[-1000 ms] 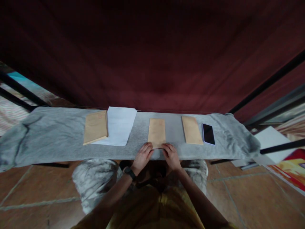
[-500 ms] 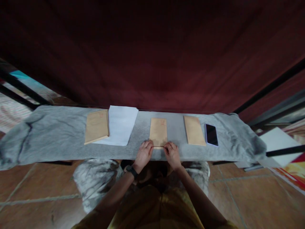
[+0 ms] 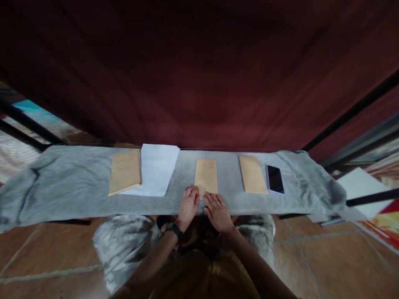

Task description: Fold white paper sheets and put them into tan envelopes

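Note:
A brown paper envelope [image 3: 206, 174] with red print near its top right lies upright before me on the grey cloth. My left hand [image 3: 188, 204] is at its lower left corner, fingers closed together and thumb against the edge. Across the envelope's near end lies my right hand [image 3: 218, 212], its fingers stretched out flat and partly covering that edge. The folded strip at the near end is mostly hidden under the fingers.
To the left, several brown envelopes [image 3: 125, 171] overlap a stack of white paper [image 3: 158, 168]. At right lie another brown envelope [image 3: 253, 174] and a phone [image 3: 275, 179]. The grey cloth [image 3: 77, 182] covers a narrow surface, with a dark red curtain [image 3: 205, 95] behind it.
My right hand has left its pinch at the envelope's lower right corner, moved left and flattened over the near end. My left hand stays at the left corner. The view has shifted slightly.

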A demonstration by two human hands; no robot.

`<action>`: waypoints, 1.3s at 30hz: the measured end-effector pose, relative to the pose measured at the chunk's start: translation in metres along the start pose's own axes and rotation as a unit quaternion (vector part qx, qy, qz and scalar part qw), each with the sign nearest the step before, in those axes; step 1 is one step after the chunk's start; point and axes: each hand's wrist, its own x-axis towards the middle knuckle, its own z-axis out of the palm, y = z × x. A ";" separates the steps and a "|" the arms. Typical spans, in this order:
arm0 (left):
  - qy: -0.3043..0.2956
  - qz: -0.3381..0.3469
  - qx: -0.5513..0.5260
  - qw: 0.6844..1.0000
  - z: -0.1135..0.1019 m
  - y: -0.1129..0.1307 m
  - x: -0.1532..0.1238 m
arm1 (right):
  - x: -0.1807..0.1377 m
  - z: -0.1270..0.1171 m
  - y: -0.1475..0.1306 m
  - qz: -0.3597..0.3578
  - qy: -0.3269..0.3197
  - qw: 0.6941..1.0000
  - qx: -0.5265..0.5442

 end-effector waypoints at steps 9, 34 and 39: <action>-0.050 0.102 0.053 0.992 0.015 0.018 -0.019 | -0.005 0.011 0.006 -0.004 0.010 1.000 -0.027; -0.096 0.060 0.094 0.989 0.090 0.018 0.134 | -0.009 -0.004 0.009 0.020 0.040 0.998 -0.053; -0.175 0.010 0.127 0.976 0.080 0.027 0.140 | -0.009 -0.004 0.009 0.015 0.031 0.997 -0.067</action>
